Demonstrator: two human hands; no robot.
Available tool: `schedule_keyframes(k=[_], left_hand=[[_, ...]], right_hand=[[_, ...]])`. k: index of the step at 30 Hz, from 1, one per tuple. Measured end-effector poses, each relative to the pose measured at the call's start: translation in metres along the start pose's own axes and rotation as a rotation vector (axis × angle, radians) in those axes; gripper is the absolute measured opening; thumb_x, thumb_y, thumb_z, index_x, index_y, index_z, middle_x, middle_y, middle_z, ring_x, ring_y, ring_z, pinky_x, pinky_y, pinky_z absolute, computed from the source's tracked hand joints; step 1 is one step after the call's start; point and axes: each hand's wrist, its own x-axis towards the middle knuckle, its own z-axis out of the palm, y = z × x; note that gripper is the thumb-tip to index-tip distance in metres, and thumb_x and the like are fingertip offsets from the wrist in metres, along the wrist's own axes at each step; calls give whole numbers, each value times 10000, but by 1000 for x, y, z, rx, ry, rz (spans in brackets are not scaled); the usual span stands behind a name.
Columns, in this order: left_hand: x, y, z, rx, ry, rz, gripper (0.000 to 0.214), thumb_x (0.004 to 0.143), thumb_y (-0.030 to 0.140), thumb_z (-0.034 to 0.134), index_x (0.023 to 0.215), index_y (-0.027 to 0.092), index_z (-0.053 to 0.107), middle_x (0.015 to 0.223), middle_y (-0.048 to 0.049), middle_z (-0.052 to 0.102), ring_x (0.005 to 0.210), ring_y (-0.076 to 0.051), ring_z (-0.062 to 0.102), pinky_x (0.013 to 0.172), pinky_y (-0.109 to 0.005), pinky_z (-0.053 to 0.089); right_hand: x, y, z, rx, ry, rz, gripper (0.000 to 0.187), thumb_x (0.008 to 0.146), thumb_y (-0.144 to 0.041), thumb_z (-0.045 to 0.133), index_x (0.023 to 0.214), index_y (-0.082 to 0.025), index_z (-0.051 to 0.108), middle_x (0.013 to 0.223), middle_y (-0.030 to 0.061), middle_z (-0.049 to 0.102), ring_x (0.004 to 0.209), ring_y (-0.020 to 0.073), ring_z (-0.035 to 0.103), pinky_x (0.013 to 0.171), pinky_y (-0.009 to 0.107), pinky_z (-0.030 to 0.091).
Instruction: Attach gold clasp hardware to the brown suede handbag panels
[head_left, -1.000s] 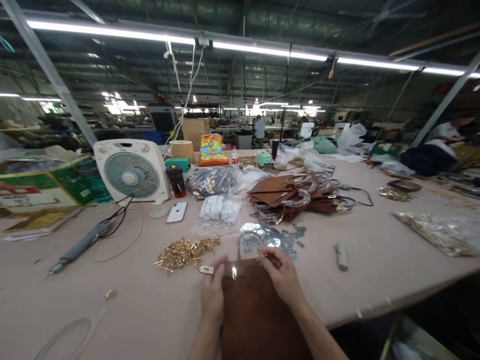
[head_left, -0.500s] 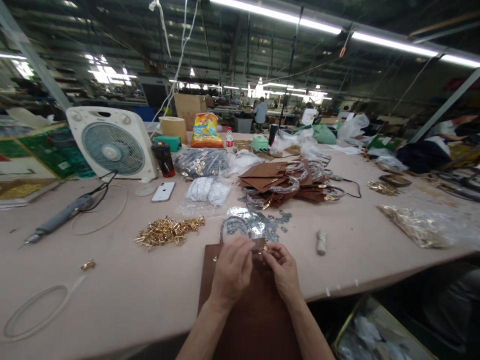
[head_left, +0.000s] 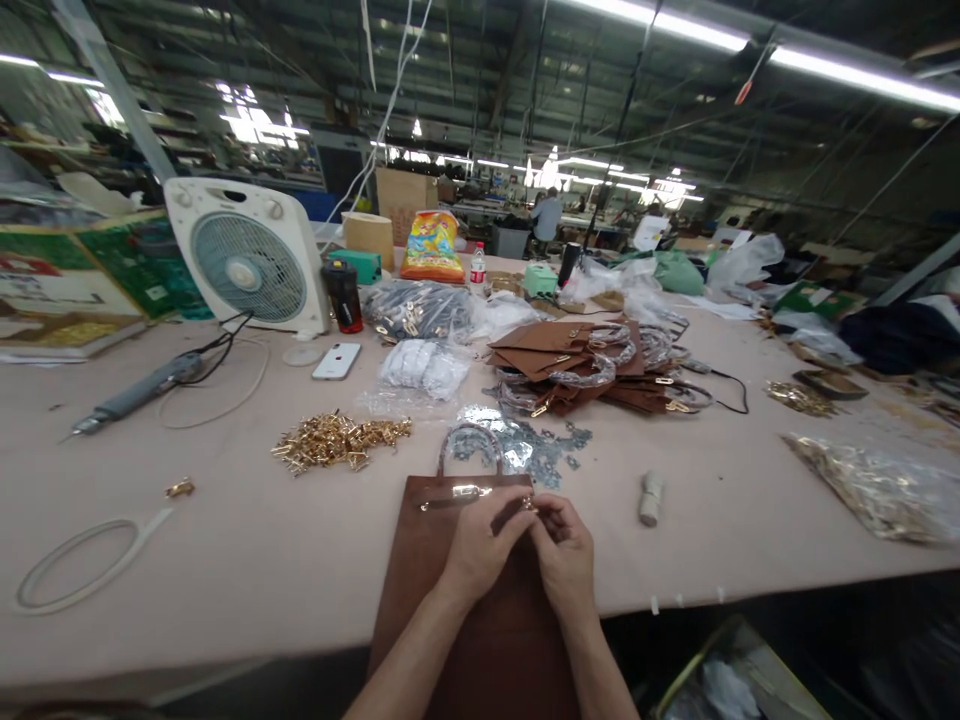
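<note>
The brown handbag [head_left: 420, 575] lies at the near edge of the bench [head_left: 300, 570], its handle [head_left: 471, 427] toward the far edge and its lower part extending past the near edge. A bright metal plate [head_left: 466, 491] sits on the upper panel, just below the handle. The right hand [head_left: 564, 552] has its thumb and forefinger closed in a pinch on a small gold-coloured fitting [head_left: 529, 504] at the upper right corner of the bag. The left hand [head_left: 478, 545] lies across the upper panel, thumb and forefinger curved into a narrow loop with their tips at the same fitting; whether they also grip it cannot be told. A pile of gold-coloured hardware [head_left: 330, 440] rests to the left of the handle, and grey metal pieces [head_left: 551, 455] are spread behind it. Handling: the bag is judged light, with fairly stiff panels that may flex where unsupported beyond the bench edge; hold it by the top rim, beside the handle, to avoid marking the panel. The fitting is judged hard, smooth and easily dropped; pinch it by its sides, using fingertips only.
</note>
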Motion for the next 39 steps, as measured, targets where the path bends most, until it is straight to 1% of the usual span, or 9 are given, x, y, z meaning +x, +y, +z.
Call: schedule_keyframes(k=[3,6,9,12,15,20,28,33,39], left_hand=[[1,2,1,-47,-13,14,213,993,263,643,1174,282,753,1230,-21,766,1163,-203,708,1061,-337,542],[0,1,3,-51,8,30,136,984,250,657,1051,262,774,1168,-28,780,1119,-207,721,1026,-335,557],[0,-2,4,-35,51,50,101,970,250,681,1021,247,768,1123,-43,785,1081,-214,731,996,-345,574],[0,-4,4,-17,115,87,103,977,262,674,1026,237,762,1136,-61,775,1097,-223,725,997,-365,581],[0,-5,3,12,160,115,112,981,270,671,1036,236,761,1154,-69,767,1098,-225,725,977,-368,597],[0,-5,2,59,146,180,120,987,267,662,1040,250,768,1144,-63,774,1091,-226,731,977,-374,603],[-2,-3,4,16,133,72,233,953,324,719,1172,247,738,1107,-60,783,988,-214,757,881,-333,639],[0,-4,3,24,101,118,160,954,288,717,1097,259,782,1114,-53,786,1055,-219,739,975,-368,606],[-1,-7,3,-59,100,21,185,960,317,708,1112,232,770,1143,-64,785,1072,-228,746,989,-377,613]], right_hand=[[2,-2,-2,3,33,-22,215,883,-335,771,1068,-229,743,1082,73,762,1005,231,730,901,338,602],[3,-3,-3,-9,-4,-39,192,891,-325,755,1061,-236,767,1109,71,751,1052,237,715,934,340,593],[3,-5,-3,-3,-25,-12,233,898,-327,755,1115,-242,754,1116,70,748,1035,235,721,932,342,594],[0,-7,-3,36,4,8,287,915,-346,753,1183,-251,710,1137,65,738,1005,223,727,932,340,595],[-1,-10,-2,32,3,-21,220,922,-367,752,1096,-234,727,1092,61,727,979,215,717,896,314,596],[1,-12,-1,-34,6,-43,192,912,-396,760,999,-225,762,990,50,730,930,210,698,843,288,585],[1,-10,-3,-14,27,26,277,880,-468,780,981,-211,757,976,60,755,907,232,714,828,308,588],[2,-9,-2,-13,49,31,246,878,-445,788,956,-213,760,923,37,748,872,210,706,814,292,579],[3,-6,0,5,44,37,269,867,-448,798,978,-205,767,912,39,754,786,187,693,736,284,583]])
